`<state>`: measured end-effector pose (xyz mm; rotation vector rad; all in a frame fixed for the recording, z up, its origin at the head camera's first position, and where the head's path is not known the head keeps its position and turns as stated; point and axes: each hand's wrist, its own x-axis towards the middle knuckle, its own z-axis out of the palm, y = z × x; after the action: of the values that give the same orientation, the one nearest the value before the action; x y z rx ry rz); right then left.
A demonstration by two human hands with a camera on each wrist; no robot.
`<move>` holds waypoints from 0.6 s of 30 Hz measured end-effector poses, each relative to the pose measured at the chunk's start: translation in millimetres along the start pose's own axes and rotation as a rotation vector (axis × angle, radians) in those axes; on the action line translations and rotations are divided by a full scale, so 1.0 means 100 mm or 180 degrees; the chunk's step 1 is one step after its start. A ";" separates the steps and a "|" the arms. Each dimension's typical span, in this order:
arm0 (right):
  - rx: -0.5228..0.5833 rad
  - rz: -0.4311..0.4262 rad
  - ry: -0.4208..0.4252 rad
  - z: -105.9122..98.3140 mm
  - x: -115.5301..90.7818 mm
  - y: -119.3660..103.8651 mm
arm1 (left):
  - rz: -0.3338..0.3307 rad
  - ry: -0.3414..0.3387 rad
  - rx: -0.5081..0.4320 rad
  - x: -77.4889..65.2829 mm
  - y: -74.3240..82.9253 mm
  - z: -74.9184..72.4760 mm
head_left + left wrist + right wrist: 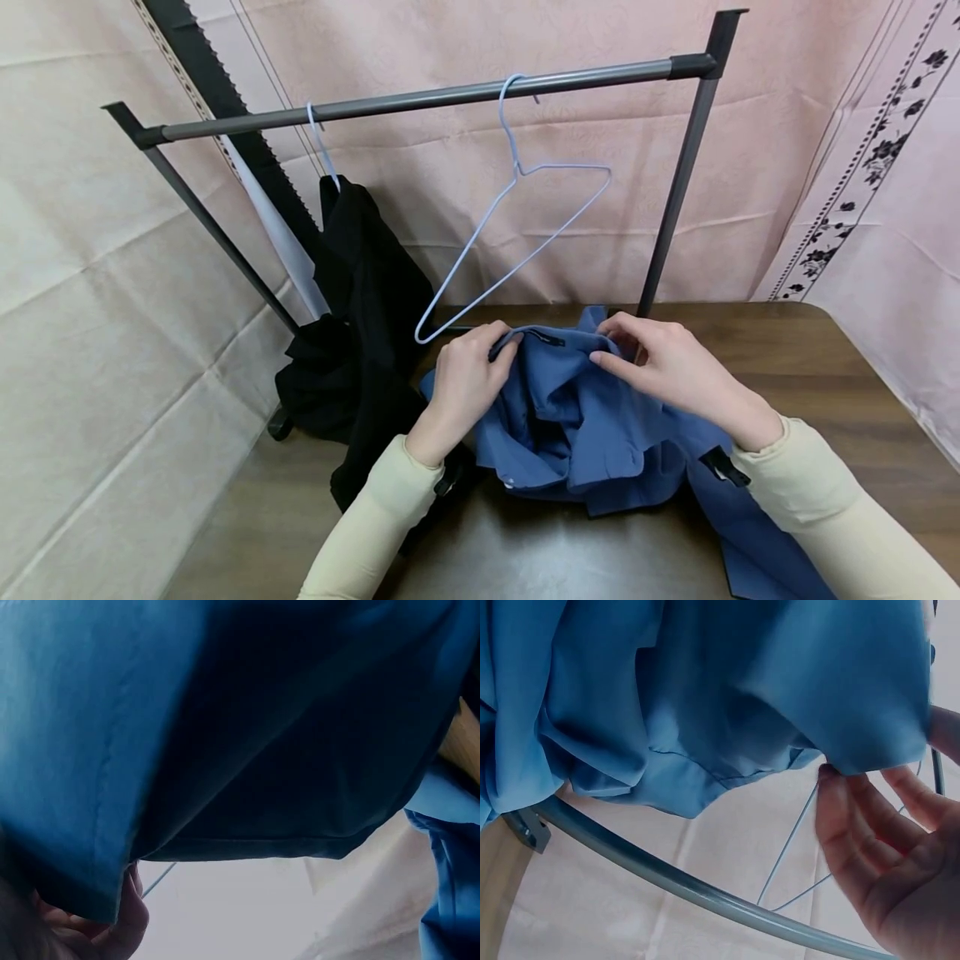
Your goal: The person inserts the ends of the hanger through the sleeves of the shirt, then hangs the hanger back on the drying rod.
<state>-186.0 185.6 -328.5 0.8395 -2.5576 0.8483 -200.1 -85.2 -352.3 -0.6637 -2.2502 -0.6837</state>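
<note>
A crumpled blue shirt (pixel 600 442) with a dark label inside its upper edge is bunched above the table in the head view. At the left end of that edge, my left hand (pixel 468 375) pinches the cloth between thumb and fingers. My right hand (pixel 667 367) pinches the edge on the other side of the label. Blue cloth (pixel 75 735) fills much of the left wrist view, with the left fingers (pixel 131 919) at its lower corner. In the right wrist view, the right fingertips (pixel 836 795) grip a fold of the shirt (pixel 840 690).
A pale blue wire hanger (pixel 487 217) hangs bare from a dark metal rail (pixel 420 100) behind the shirt. Left of it, a black garment (pixel 367 317) hangs on another hanger and spreads onto the wooden table (pixel 772 358). Pinkish cloth (pixel 600 33) covers the walls.
</note>
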 end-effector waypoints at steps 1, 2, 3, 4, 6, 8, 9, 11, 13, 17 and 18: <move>-0.0018 0.0026 -0.0032 0.00 0.00 -0.01 | -0.0010 0.0003 -0.0007 0.00 0.00 0.00; -0.0031 0.0042 -0.0059 0.01 0.01 -0.01 | -0.0017 0.0007 -0.0012 0.01 0.01 -0.01; -0.0042 0.0054 -0.0076 0.02 0.01 -0.02 | -0.0022 0.0014 -0.0020 0.01 0.01 -0.02; -0.0044 0.0060 -0.0078 0.03 0.02 -0.03 | -0.0025 0.0016 -0.0027 0.02 0.02 -0.02; -0.0042 0.0038 -0.0024 0.06 0.04 -0.04 | -0.0017 0.0004 -0.0047 0.03 0.04 -0.03; -0.0053 -0.0016 0.0081 0.10 0.07 -0.06 | 0.0016 -0.0016 -0.0061 0.03 0.06 -0.03; -0.0078 -0.0057 0.0165 0.12 0.08 -0.06 | 0.0035 -0.0031 -0.0070 0.03 0.07 -0.03; -0.0156 -0.0176 0.0382 0.15 0.11 -0.05 | 0.0079 -0.0064 -0.0094 0.02 0.10 -0.03; -0.0256 -0.0269 0.0632 0.18 0.13 -0.04 | 0.0117 -0.0105 -0.0128 0.00 0.13 -0.03; -0.0376 -0.0302 0.1043 0.19 0.15 -0.03 | 0.0100 -0.0219 -0.0189 -0.05 0.18 -0.03; -0.0373 -0.0283 0.1104 0.18 0.16 -0.03 | 0.0073 -0.0257 -0.0203 -0.06 0.19 -0.03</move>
<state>-198.9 165.5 -334.2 0.6962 -2.2269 0.7363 -182.7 -74.5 -349.6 -0.7594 -2.2988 -0.7320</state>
